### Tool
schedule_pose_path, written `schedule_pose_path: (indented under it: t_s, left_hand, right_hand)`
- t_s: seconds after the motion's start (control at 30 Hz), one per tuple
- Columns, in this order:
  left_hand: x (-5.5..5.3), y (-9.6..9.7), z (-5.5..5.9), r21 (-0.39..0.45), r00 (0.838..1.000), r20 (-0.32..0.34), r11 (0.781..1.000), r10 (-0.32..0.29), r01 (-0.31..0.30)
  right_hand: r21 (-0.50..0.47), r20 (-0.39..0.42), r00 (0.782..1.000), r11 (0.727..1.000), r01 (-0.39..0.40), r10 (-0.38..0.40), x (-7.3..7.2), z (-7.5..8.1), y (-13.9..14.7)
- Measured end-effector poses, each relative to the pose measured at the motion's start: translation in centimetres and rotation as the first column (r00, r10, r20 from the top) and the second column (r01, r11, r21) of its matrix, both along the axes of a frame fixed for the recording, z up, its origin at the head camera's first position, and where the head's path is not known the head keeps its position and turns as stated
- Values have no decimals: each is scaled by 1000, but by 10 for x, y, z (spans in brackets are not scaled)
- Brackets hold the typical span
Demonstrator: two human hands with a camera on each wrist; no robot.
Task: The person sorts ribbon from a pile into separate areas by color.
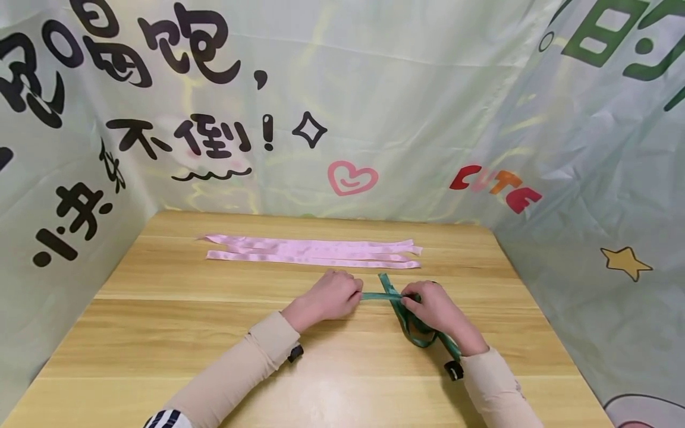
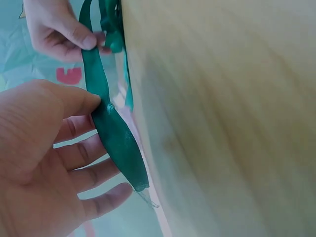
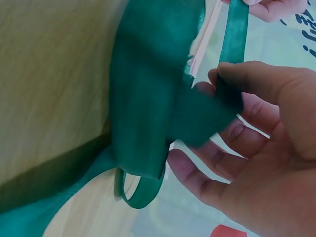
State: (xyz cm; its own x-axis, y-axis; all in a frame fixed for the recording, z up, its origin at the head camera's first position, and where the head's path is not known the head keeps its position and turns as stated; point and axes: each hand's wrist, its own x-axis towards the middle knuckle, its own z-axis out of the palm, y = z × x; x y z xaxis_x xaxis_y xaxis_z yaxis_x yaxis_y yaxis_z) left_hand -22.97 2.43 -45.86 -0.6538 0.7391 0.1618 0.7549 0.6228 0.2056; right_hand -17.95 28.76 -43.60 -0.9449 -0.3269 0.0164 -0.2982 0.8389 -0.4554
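Observation:
A green satin ribbon (image 1: 376,296) stretches between both hands, low over the wooden table. My left hand (image 1: 336,294) pinches it near one end between thumb and index finger; in the left wrist view the frayed end of the ribbon (image 2: 123,140) hangs past the other fingers. My right hand (image 1: 430,304) pinches the same ribbon farther along, thumb against index finger (image 3: 210,81). Below and beside the right hand, more green ribbon (image 1: 421,342) lies in loose loops, one wide length passing close to the camera in the right wrist view.
Several pink ribbon strips (image 1: 313,252) lie side by side across the back of the wooden table (image 1: 160,333). A printed cloth (image 1: 407,119) with lettering and drawings hangs behind the table and along both sides.

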Motion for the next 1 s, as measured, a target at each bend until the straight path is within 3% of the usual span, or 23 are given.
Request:
schedule_pose_path:
  t_s: [0.43, 0.73, 1.0]
  left_hand:
    - [-8, -45, 12, 92, 994, 43, 991, 97, -100]
    - [-13, -73, 23, 118, 978, 112, 975, 178, -191]
    - [-12, -100, 26, 152, 973, 112, 964, 200, -216]
  right_hand:
    - [-21, 5, 1000, 1000, 2, -2, -1, 9, -3]
    - [-52, -13, 1000, 999, 13, -14, -3, 18, -1]
    - [-43, -62, 998, 999, 12, -15, -5, 21, 0]
